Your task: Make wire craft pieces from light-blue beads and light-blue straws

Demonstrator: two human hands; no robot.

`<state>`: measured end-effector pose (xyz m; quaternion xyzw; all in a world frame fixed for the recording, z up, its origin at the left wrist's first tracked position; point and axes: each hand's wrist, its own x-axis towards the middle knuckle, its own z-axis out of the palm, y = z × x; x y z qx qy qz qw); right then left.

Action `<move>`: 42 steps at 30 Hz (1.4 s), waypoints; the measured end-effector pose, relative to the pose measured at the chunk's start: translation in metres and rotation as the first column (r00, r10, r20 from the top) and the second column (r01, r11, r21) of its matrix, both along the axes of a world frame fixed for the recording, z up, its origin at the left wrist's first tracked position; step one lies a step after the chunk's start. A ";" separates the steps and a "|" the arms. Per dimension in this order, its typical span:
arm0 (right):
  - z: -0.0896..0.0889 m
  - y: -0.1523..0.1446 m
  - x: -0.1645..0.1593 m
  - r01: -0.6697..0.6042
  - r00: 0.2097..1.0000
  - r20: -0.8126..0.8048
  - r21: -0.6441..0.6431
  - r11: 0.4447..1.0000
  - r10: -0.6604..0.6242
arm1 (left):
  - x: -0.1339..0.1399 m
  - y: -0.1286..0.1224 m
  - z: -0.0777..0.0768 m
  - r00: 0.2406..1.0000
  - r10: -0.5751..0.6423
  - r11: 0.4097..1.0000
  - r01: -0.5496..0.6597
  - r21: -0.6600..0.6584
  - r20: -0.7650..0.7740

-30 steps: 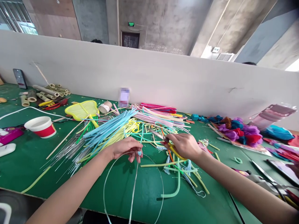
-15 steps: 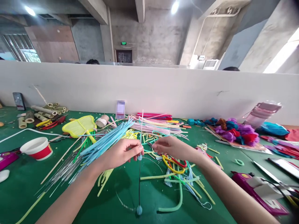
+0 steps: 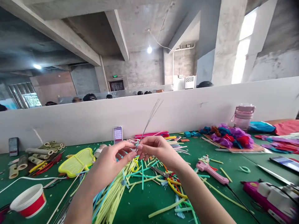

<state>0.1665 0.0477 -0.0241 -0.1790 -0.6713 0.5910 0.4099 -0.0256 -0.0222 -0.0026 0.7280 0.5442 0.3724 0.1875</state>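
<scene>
Thin grey wires rise from my fingertips and fan out slightly at their upper ends. My left hand pinches them low down between thumb and fingers. Right beside it, my right hand grips a small pale blue piece on the wires, its exact shape mostly covered by my fingers. Below the hands lies a bundle of pale green stems. Scissors rest open-bladed just under my right wrist, by yellow loops.
To the left stand a paper cup, a yellow net-like paddle and bamboo tubes. On the right are a pink glue gun, a purple power strip and coloured petals. A white partition borders the table.
The view has tilted up and turned right. My hands have come together on the wires, which now lean right. A green stem bundle shows below them; the lower blue ball is out of sight.
</scene>
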 end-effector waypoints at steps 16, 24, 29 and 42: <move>0.002 -0.012 0.014 -0.067 0.992 0.116 0.077 0.995 0.057 | 0.004 -0.010 0.002 0.996 0.072 0.997 -0.071 -0.030 0.046; -0.002 -0.009 0.012 -0.066 0.995 0.083 0.050 0.997 0.061 | 0.002 -0.008 0.000 1.000 -0.001 1.000 0.001 0.001 0.018; -0.002 -0.009 0.009 -0.044 0.998 0.038 -0.007 0.999 0.044 | 0.001 -0.010 0.001 0.989 -0.099 0.994 0.104 -0.046 0.108; -0.002 -0.010 0.004 0.057 0.998 0.011 -0.003 0.998 -0.057 | 0.006 0.001 -0.006 0.973 0.026 1.000 -0.023 -0.016 0.230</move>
